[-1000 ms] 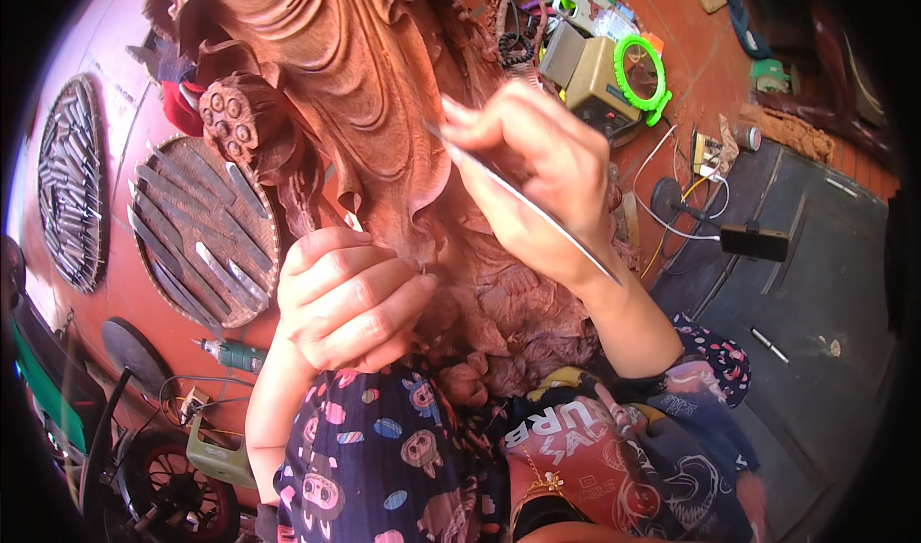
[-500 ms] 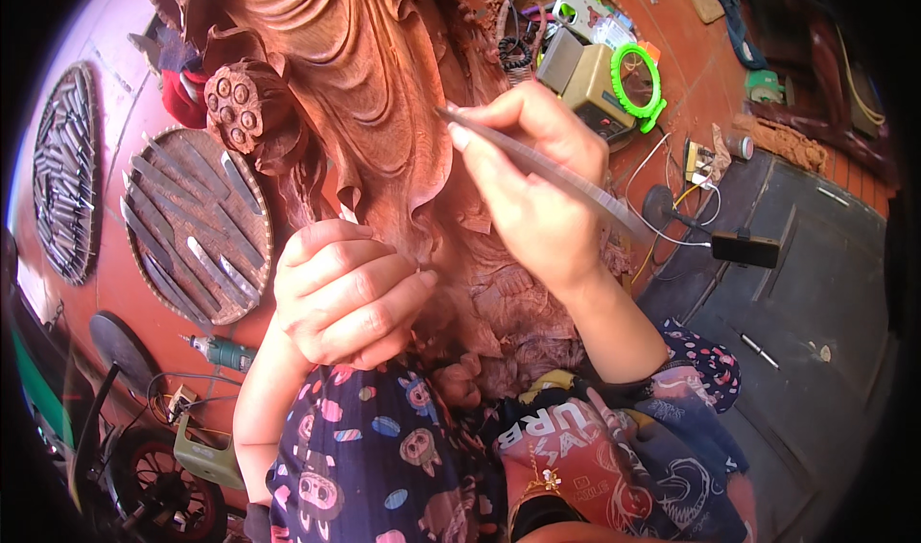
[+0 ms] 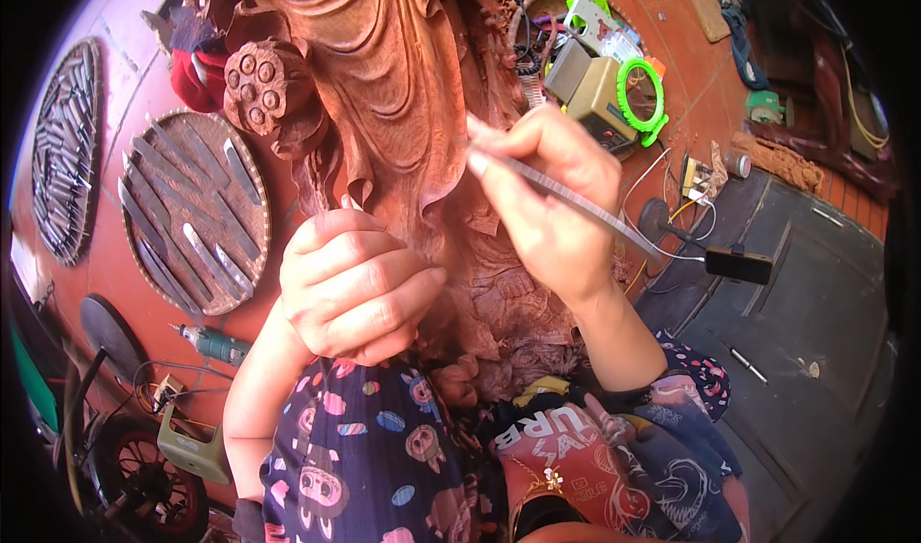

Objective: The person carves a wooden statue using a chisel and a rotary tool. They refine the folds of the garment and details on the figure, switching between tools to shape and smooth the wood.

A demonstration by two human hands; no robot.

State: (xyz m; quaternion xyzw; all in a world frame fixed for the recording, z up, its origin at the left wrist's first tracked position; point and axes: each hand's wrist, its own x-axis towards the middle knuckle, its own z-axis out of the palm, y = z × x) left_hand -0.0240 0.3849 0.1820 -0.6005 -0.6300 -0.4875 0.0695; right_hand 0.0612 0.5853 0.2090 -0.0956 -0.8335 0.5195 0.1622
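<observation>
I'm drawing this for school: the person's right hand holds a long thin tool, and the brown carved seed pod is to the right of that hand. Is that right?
Not quite: the head view shows the brown carved seed pod to the left of the right hand, not to its right. That hand does hold a long thin tool.

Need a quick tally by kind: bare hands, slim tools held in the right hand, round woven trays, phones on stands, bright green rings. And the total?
Left hand, right hand: 2
Slim held tool: 1
Woven trays: 3
Phone on a stand: 1
Bright green ring: 1
Total: 8
</observation>
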